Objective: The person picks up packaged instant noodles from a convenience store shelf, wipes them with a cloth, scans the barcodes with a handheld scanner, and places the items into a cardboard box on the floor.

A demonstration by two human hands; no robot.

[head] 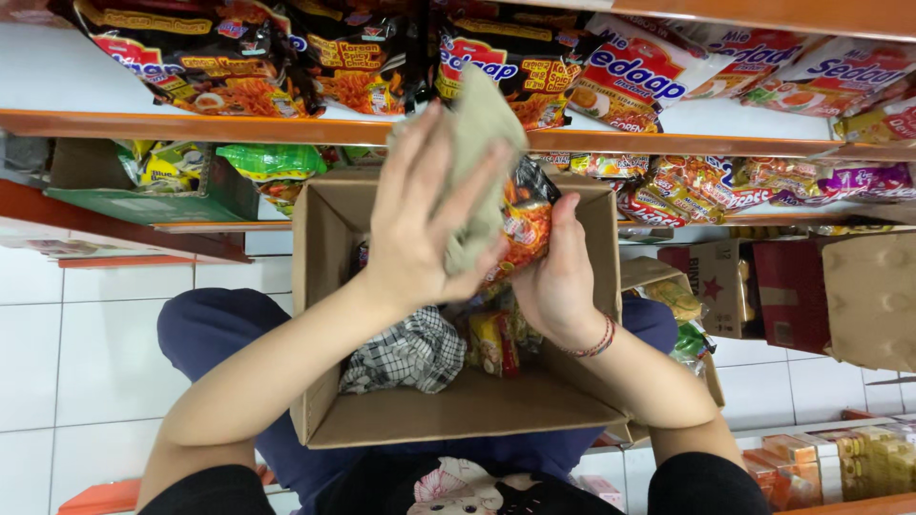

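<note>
**Hands busy with a cloth and a noodle packet**

Left hand (425,215): spread flat, fingers straight, not gripping, pressed on a grey cloth (482,143). Right hand (558,277): fingers curled tight round a noodle packet (525,224), held up above the box, with the cloth lying against its front.

Now from big to small.

Shelves (191,122) first: two with orange edges, one above the other, full of bright packets. Too many, and too piled up, to count well.

White tiled floor (76,334) below.

Next, one brown cardboard box (458,410), open at the top, resting on the lap.

Inside the box, one black and white checked cloth (405,353), bunched up at the left side.

Beside it, more packets (491,341). At least two, with the rest hidden under the hands.

Then one grey cloth. Soft and floppy, probably very light. Easy to hold anywhere.

Then one noodle packet in hand, black and orange. Likely light, with a shiny, crinkly and slippery wrapper. Dry noodles inside, probably easy to snap. Best held by its sides or its sealed ends, with no hard squeeze in the middle.

Last and smallest, one thin red bracelet (596,341) on the right wrist.
</note>
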